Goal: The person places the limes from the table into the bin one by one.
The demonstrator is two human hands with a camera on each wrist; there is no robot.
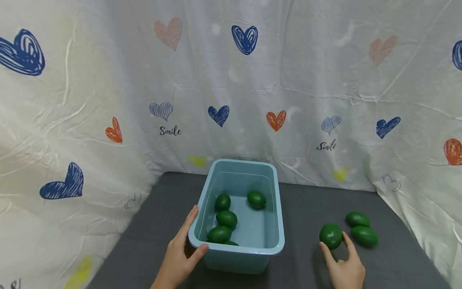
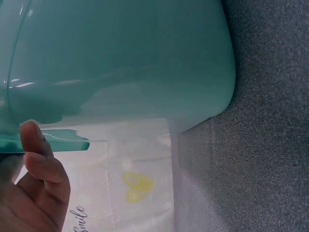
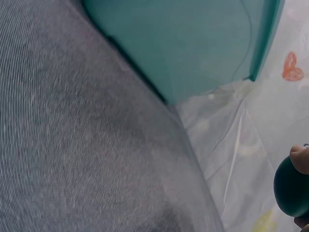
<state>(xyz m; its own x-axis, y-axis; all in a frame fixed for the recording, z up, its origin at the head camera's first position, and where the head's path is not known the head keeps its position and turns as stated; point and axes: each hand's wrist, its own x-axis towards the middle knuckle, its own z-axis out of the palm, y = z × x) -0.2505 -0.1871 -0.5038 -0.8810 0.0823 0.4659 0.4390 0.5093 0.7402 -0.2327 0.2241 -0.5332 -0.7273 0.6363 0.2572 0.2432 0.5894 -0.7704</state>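
Note:
My right hand (image 1: 347,269) pinches a dark green, smooth oval fruit (image 1: 331,236) between thumb and fingers, to the right of a light blue plastic bin (image 1: 236,249). In the right wrist view, part of this fruit (image 3: 291,188) shows at the right edge with fingertips on it. My left hand (image 1: 177,257) grips the bin's near left corner, thumb at the front rim and fingers along the left side. The left wrist view has its fingers (image 2: 48,174) curled at the rim. Several similar fruits lie inside the bin, mostly along its left side, one (image 1: 256,199) farther right.
Two more green fruits, one behind (image 1: 357,219) and one in front (image 1: 364,236), lie side by side on the dark grey cloth-covered table (image 1: 303,208), right of the held one. A white curtain (image 1: 252,80) with printed hearts hangs behind and around the table.

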